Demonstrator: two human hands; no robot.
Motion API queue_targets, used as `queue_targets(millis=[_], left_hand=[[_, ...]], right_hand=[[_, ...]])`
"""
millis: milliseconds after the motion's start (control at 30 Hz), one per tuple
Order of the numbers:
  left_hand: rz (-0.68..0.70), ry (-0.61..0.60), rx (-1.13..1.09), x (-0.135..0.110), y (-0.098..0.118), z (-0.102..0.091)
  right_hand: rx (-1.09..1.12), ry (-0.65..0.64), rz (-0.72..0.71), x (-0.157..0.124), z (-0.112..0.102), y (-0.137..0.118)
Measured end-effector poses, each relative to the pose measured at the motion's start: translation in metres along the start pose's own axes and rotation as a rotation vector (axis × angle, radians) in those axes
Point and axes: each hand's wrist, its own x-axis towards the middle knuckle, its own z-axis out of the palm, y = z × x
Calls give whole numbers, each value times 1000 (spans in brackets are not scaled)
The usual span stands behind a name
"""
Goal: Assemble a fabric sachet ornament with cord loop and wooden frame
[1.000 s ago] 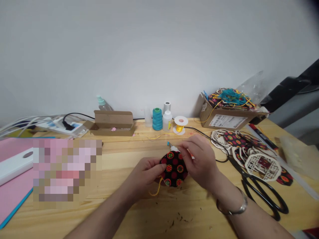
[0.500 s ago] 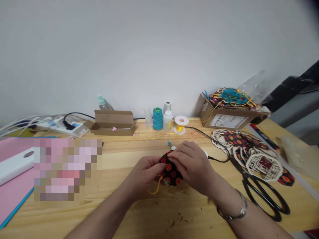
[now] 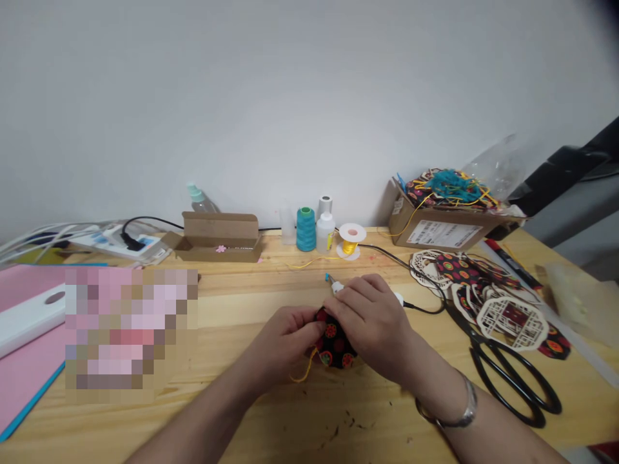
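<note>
A small black fabric piece (image 3: 336,345) with red and orange round patterns is held between my hands at the middle of the table. My left hand (image 3: 296,332) pinches its left edge, thumb on top. Across its upper right side my right hand (image 3: 370,316) is closed, fingers bent over the edge and partly hiding it. A loop of yellow cord (image 3: 305,370) hangs from the lower left of the fabric. Just behind my right hand lies a white corded tool (image 3: 336,287) with a blue tip, mostly covered by the hand.
Black-handled scissors (image 3: 520,380) and a pile of patterned fabric and cut-out wooden pieces (image 3: 512,322) lie at right. Behind stand a teal thread cone (image 3: 305,230), a white bottle (image 3: 325,233), a yellow cord spool (image 3: 352,241), and an open cardboard box (image 3: 435,232). Dark scraps dot the front.
The fabric piece has shifted slightly down and right in my hands. My right fingers have curled further over its upper edge, showing more of the white tool behind.
</note>
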Motion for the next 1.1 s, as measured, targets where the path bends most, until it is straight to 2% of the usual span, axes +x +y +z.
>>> queue_targets(millis=[367, 433, 500, 567, 600, 633, 733, 833, 900, 967, 1100], left_hand=[[18, -21, 44, -1, 0, 0], [1, -23, 13, -1, 0, 0], [-26, -20, -40, -1, 0, 0], [-48, -11, -104, 0, -1, 0], [-48, 2, -132, 1, -1, -1], [-42, 19, -154, 2, -1, -1], [-15, 68, -192, 3, -3, -5], [-18, 100, -218, 4, -5, -8], [-20, 109, -227, 4, -5, -9], [-17, 103, -223, 4, -4, -9], [5, 59, -236, 4, -1, -5]], right_hand=[[-28, -29, -23, 0, 5, 1], [-25, -1, 14, 0, 6, 3], [-9, 81, 99, 2, 4, 6], [103, 162, 194, 3, -2, 6], [213, 162, 218, 4, -6, 5], [358, 117, 210, 5, -11, 3], [786, -245, 3, 7, -27, -6], [946, -522, -180, 8, -37, -14], [974, -565, -161, 8, -40, -16], [975, -508, -67, 7, -37, -15], [754, -170, 189, 4, -19, -9]])
